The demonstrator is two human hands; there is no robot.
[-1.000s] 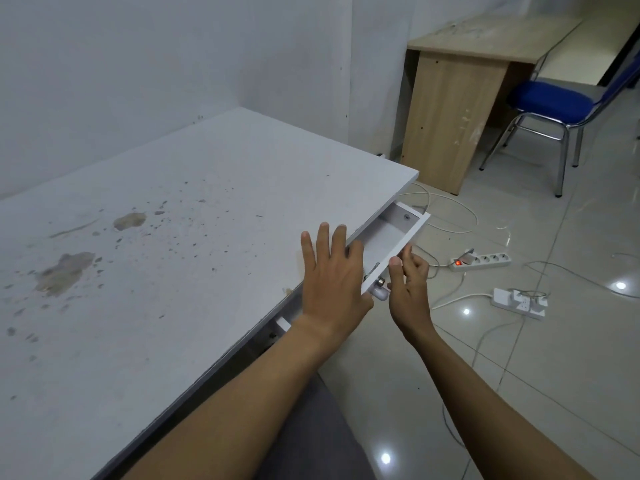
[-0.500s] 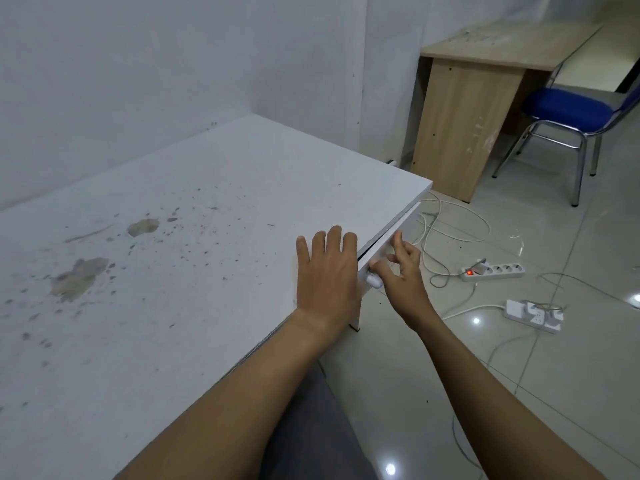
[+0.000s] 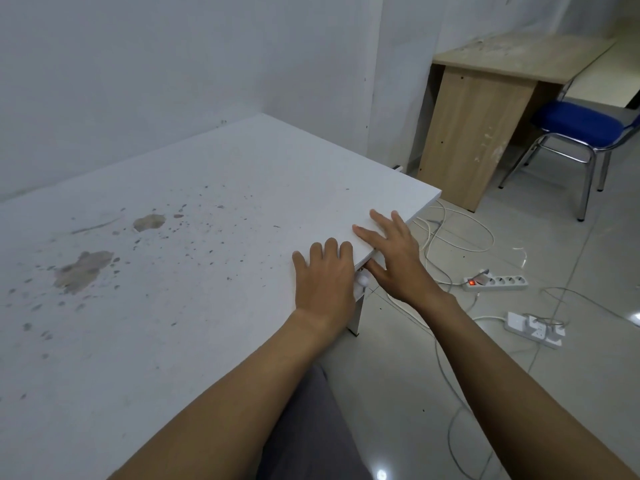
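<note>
Filling the left of the view, a white counter (image 3: pixel 207 209) stands in the corner of bare, pale walls (image 3: pixel 138 81). Its matte top is flat and square-edged, speckled with dark spots and two brownish stains (image 3: pixel 83 271). Glossy grey floor tiles (image 3: pixel 415 393) lie to the right, strewn with loose white cables (image 3: pixel 460 233) and two white power strips (image 3: pixel 498 284), one with a red switch lit. Farther back stand a dusty wood-grain desk (image 3: pixel 474 133) and a chrome-legged chair (image 3: pixel 581 124) with a blue padded seat.

A small, round white drawer knob (image 3: pixel 363 281) shows just under the counter's near edge; the drawer itself is hidden beneath the top. The left hand (image 3: pixel 325 282) lies flat on the counter, fingers straight and together, its thumb side right beside the knob. The right hand (image 3: pixel 398 261) spreads straight fingers over the edge just beyond, thumb (image 3: pixel 375 268) below the top, near the knob. Neither hand holds anything.
</note>
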